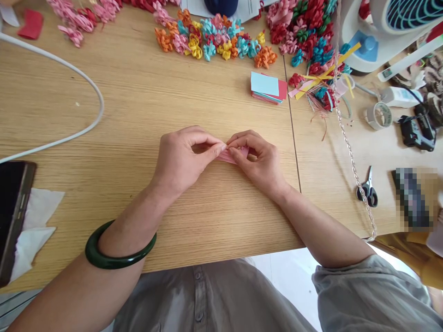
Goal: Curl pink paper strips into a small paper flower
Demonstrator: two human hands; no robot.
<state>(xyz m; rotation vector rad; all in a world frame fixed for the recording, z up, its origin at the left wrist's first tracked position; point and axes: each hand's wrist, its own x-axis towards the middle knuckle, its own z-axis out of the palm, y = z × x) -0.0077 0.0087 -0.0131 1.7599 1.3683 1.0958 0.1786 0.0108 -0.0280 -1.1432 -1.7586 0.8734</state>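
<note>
A small pink paper strip (226, 157) is held just above the wooden table, at the middle of the view. My left hand (188, 159) pinches its left end between thumb and forefinger. From the other side my right hand (258, 159) grips the same strip, thumb in front and fingers curled behind. The two sets of fingertips nearly meet. Parts of the strip look cut or folded into narrow bands, though the fingers cover much of it. A dark green bangle (119, 263) circles my left forearm.
A stack of coloured paper cards (266, 87) lies beyond my hands. Several curled paper flowers (214, 37) line the back. Scissors (368, 189), a tape roll (379, 115), a glue gun (417, 131) and a fan (374, 41) stand right. A white cable (79, 74) and a phone (14, 216) lie left.
</note>
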